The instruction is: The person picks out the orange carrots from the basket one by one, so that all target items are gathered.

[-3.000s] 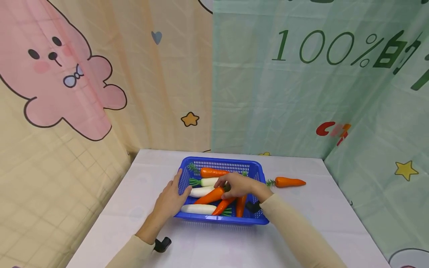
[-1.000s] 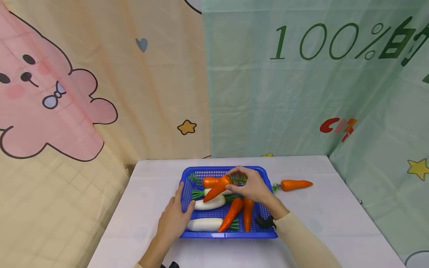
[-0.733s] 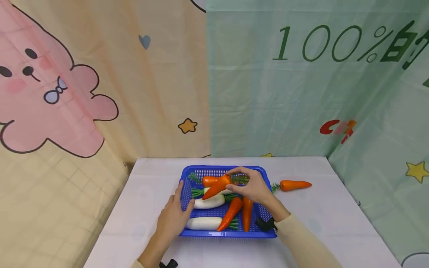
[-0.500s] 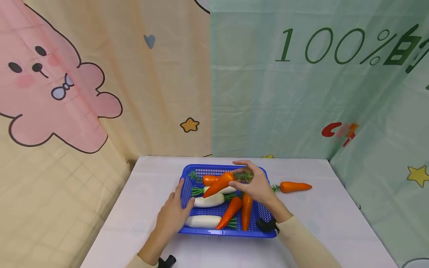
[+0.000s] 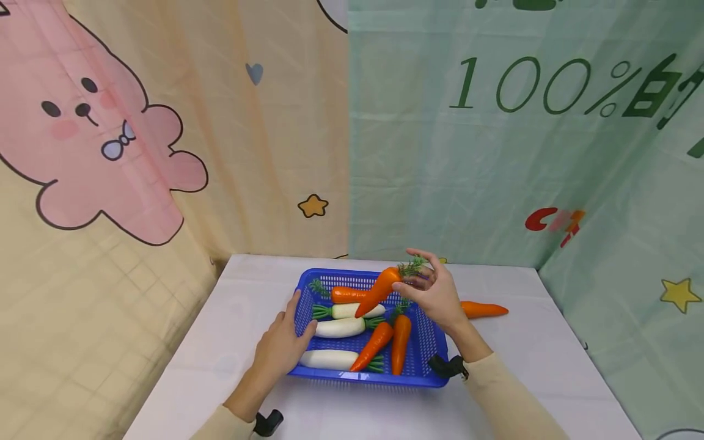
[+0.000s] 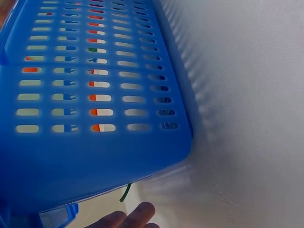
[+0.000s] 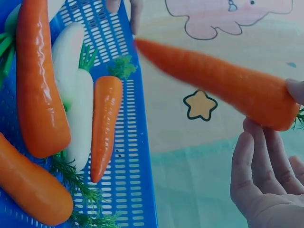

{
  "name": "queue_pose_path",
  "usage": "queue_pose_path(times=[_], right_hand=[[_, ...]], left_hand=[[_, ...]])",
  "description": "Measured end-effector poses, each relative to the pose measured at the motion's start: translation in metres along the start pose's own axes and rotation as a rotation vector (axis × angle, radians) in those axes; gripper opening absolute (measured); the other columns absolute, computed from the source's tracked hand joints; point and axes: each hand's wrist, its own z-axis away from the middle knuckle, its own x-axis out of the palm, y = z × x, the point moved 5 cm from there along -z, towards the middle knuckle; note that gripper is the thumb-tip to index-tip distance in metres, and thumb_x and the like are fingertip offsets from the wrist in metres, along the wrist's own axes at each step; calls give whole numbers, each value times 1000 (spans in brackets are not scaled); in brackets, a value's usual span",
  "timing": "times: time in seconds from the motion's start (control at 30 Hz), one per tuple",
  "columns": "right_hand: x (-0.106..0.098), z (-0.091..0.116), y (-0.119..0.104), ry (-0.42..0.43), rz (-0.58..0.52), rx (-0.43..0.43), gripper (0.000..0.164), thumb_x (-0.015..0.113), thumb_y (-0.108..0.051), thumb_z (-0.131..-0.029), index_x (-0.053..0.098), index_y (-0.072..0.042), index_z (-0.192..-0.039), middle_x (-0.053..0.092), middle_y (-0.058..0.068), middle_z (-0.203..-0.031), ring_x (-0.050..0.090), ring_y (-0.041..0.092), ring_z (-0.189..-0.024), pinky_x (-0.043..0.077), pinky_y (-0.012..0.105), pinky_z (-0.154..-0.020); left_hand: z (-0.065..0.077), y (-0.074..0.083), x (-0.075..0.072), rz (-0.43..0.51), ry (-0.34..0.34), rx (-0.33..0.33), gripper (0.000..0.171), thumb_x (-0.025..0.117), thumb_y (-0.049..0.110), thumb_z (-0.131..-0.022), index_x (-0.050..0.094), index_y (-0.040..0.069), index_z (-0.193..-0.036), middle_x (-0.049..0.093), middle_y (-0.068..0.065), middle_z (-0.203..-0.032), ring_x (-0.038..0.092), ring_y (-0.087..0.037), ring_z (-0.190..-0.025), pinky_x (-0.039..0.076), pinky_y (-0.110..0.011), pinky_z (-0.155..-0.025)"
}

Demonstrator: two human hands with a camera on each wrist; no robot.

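My right hand (image 5: 437, 296) holds an orange carrot (image 5: 379, 290) by its thick, leafy end, above the blue basket's right half. In the right wrist view the thumb lies over this carrot (image 7: 213, 78) and the fingers are below it, its tip pointing left. My left hand (image 5: 279, 345) holds the blue basket (image 5: 374, 380) at its left rim, thumb inside and fingers along the outer side. Inside lie several white radishes (image 5: 341, 328) with green stems, a carrot (image 5: 348, 295) along the back and two carrots, one (image 5: 374, 345) slanting over a radish and another (image 5: 401, 345) beside it.
Another carrot (image 5: 485, 310) lies on the white-covered table (image 5: 517, 366) right of the basket, partly hidden by my right hand. Printed curtains (image 5: 440, 171) stand behind and at both sides. A black wrist mount (image 5: 448, 365) overlaps the basket's right front corner.
My right hand has lifted a carrot out of the pile and moved it up and to the right. My left hand has stayed at the basket's left rim.
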Motion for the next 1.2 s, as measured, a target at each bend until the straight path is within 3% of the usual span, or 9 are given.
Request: queue_pose_path(times=[0.27,0.5,0.63,0.73,0.9,1.2], right_hand=[[-11,-4,-6,-1,71,-62,54,80,-1,-107,57,8,-155,73,25,-143,76,-3,-119,65,17,-104],[-29,-3,-11,3,52,-61,45,72,-2,-113,56,10,-153,66,6,-144,77,-4,-120,67,18,-100],[-46,2,-13,0,138,-62,45,68,-8,-117,57,9,-157,64,19,-153,73,-5,-125,64,14,-103],[-60,7,-13,-36,251,-52,46,69,-14,-118,60,5,-159,63,27,-159,76,9,-131,64,14,-102],[-84,14,-5,-88,425,-36,49,75,-19,-115,63,-2,-160,69,26,-156,78,40,-130,67,19,-93],[-127,26,19,-57,609,-9,49,84,-26,-111,71,-8,-154,77,21,-144,80,43,-125,59,8,-96]], left_hand=[[-7,-1,1,-3,-7,-10,87,66,48,-116,26,17,-187,63,-40,-158,76,-61,-125,67,-78,-97],[-7,-5,5,0,-11,-23,88,67,49,-116,26,18,-187,62,-40,-160,75,-62,-128,66,-79,-99],[-7,-6,7,2,-12,-28,89,66,50,-115,26,20,-187,62,-39,-161,75,-62,-130,66,-79,-100],[-5,-5,7,5,-8,-28,88,67,50,-115,26,20,-187,62,-39,-161,74,-62,-130,66,-80,-101],[-4,-3,7,8,-10,-20,87,67,48,-116,27,19,-187,63,-40,-159,76,-61,-126,67,-78,-97],[-2,-4,4,-3,-4,-29,88,67,49,-116,26,18,-187,60,-40,-163,73,-64,-133,65,-81,-102]])
